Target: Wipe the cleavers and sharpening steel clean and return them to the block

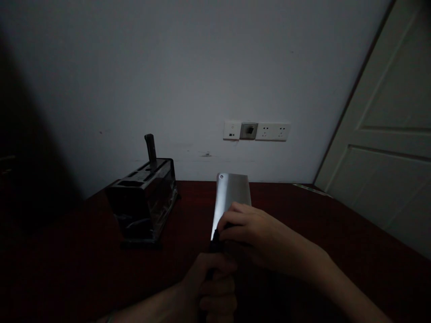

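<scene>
A cleaver [232, 190] with a broad shiny blade and a hole near its far corner points up and away from me, over the dark red table. My left hand [215, 282] is wrapped round its dark handle [216, 246]. Curled in front of the lower blade is my right hand [247, 229]; its thumb and fingers close together by a small dark part where blade and handle meet. What those fingers pinch is too dark to make out. Part of the blade is hidden behind this hand.
To the left stands a black knife block [141, 197] with clear sides and one dark-handled knife [151, 147] upright in it. Behind the table [195, 197] is a pale wall with sockets [272, 131]. A panelled door [387, 148] stands at the right.
</scene>
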Demonstrator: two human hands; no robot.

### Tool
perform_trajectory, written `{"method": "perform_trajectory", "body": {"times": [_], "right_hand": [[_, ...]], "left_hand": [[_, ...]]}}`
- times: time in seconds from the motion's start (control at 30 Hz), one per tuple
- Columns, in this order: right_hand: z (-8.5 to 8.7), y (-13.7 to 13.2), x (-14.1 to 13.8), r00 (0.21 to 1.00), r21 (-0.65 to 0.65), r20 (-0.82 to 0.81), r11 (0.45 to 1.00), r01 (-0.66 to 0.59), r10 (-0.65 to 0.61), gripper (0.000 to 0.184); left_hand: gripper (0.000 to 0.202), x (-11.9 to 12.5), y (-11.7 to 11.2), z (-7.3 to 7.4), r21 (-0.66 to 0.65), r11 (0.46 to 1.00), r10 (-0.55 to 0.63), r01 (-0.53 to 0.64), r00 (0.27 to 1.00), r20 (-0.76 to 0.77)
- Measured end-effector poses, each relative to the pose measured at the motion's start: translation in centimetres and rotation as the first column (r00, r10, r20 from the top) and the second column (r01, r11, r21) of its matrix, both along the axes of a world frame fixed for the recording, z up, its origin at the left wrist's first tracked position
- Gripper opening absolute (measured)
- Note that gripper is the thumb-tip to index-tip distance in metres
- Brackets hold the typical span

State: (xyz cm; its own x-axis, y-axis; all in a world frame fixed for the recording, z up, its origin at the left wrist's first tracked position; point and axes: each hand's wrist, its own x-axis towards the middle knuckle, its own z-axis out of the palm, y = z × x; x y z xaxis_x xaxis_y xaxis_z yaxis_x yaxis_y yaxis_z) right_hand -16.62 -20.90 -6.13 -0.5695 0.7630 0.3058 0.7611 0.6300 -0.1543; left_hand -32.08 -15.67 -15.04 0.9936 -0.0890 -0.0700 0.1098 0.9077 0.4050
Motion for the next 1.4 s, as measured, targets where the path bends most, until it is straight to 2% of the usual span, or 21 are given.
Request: {"method": "perform_trajectory", "body": {"times": [0.1,0.27,0.43,0.63,0.8,0.97,1.2,1.4], "right_hand": [[0.2,-0.2,0.3,1.000,0.000,0.016,1.000,0.011,-0.011,0.026],[-0.8,0.5,-0.5,1.000,0.072,0.020,0.997,-0.002,0.001,0.021],[-0.2,-0.1,-0.1,0.999,0.028,0.028,0.999,0.019,-0.020,0.023],[0.1,-0.6,0.2,0.998,0.044,0.043,0.998,0.048,-0.050,0.022],[-0.5,0.1,0.5,1.000,0.049,0.013,0.999,0.017,-0.018,0.019],[-0.5,0.4,1.1,0.996,0.084,-0.013,0.992,0.091,-0.090,0.025],[0.4,-0.7,0.9,1.000,-0.068,-0.023,0.998,0.017,-0.019,0.019],[0.3,-0.8,0.3,1.000,-0.040,0.023,0.999,0.014,-0.013,0.017]], "left_hand": [[0.042,-0.1,0.0,0.3,0.016,0.999,0.032,-0.031,0.999,-0.009],[0.054,0.0,0.1,0.2,0.064,0.996,-0.070,0.070,0.998,0.007],[0.046,0.0,-0.1,0.3,0.023,0.999,0.034,-0.034,0.999,-0.026],[0.042,-0.1,0.3,0.1,0.057,0.995,0.081,-0.082,0.996,0.021],[0.041,0.2,0.5,-0.2,0.036,0.996,0.083,-0.087,0.992,0.098],[0.043,0.2,0.2,-0.4,0.046,0.997,0.060,-0.064,0.994,0.087],[0.041,-0.2,-0.5,-0.1,0.012,0.999,0.051,-0.050,0.999,-0.018],[0.034,0.0,-0.6,-0.8,0.070,0.998,0.006,-0.007,1.000,0.012]]}}
